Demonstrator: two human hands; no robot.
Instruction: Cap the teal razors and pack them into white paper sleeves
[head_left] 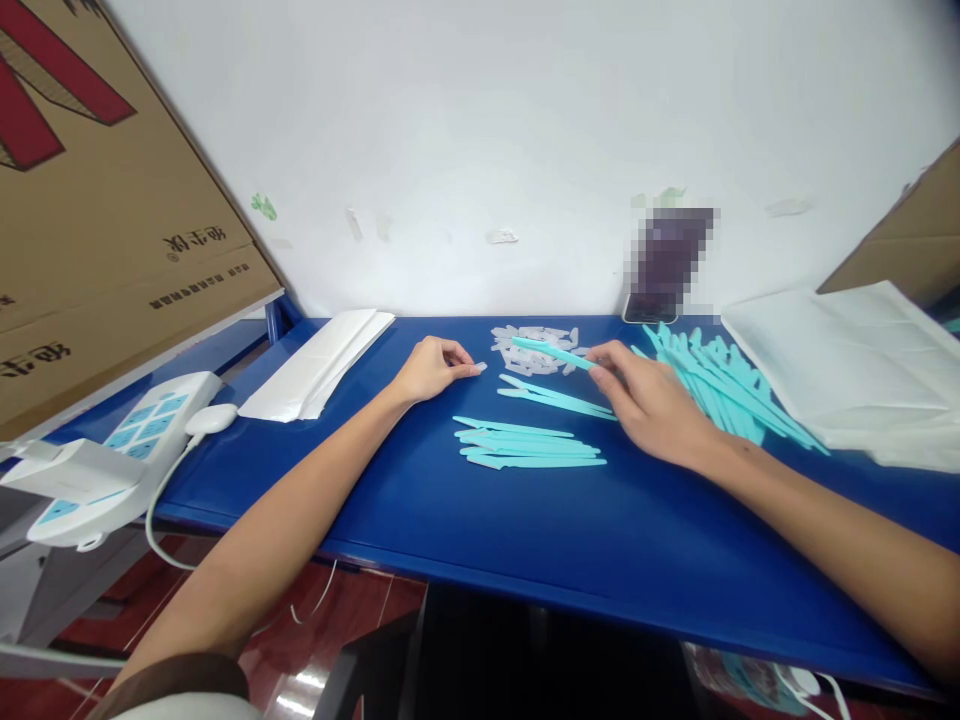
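Note:
My left hand (433,367) rests on the blue table (525,520) with its fingers pinched on a small clear plastic cap (480,368). My right hand (646,398) grips one teal plastic stick (551,352) by its end, holding it over a heap of clear caps (534,346). Several more teal sticks (529,447) lie in a neat row in front of me, and two lie just under the right hand (555,398). A big loose pile of teal sticks (720,385) lies behind my right wrist.
White plastic bags lie at the right (832,370) and back left (319,365). A phone (664,265) leans on the white wall. A large cardboard box (97,210) stands at the left, above a white power strip (112,450). Another cardboard piece (911,235) is at the far right.

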